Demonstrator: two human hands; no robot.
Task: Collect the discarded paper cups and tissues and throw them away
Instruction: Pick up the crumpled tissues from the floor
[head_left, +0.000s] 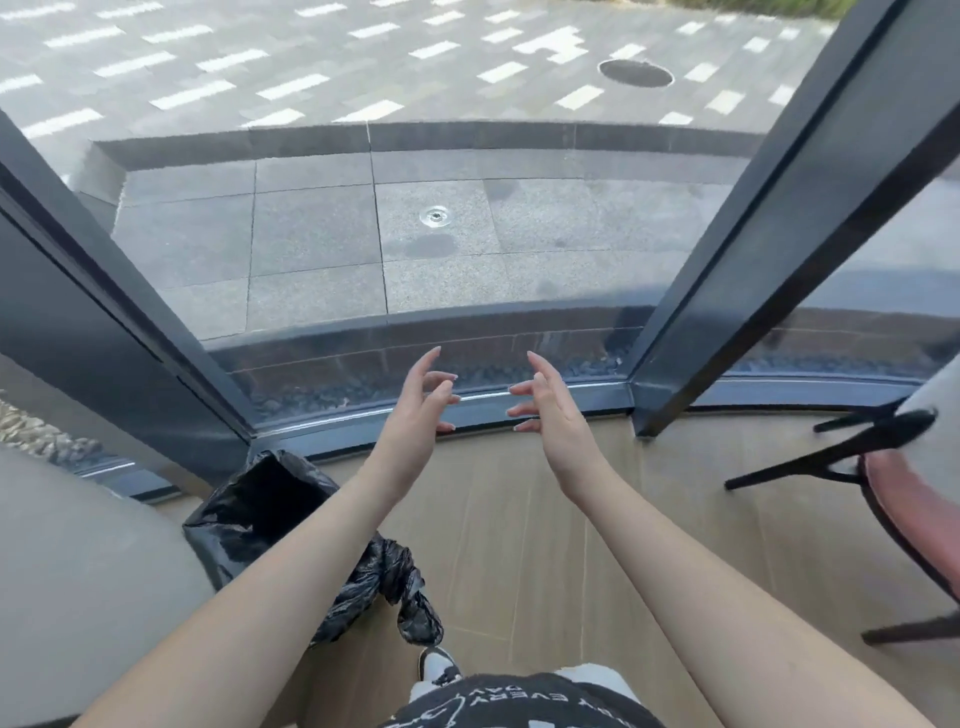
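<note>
Both my arms reach forward over a wooden floor toward a glass wall. My left hand (423, 397) and my right hand (545, 400) face each other, palms inward, a small gap between them. Their fingers are spread and loosely bent, and neither hand holds anything. A black plastic rubbish bag (260, 514) lines a bin on the floor at the lower left, partly hidden under my left forearm; a crumpled part of it hangs by my foot. No paper cups or tissues are in view.
A grey table top (78, 582) fills the lower left. A chair with a red seat and black legs (893, 499) stands at the right. Dark window frames (779, 208) rise left and right of the glass; paved ground lies outside.
</note>
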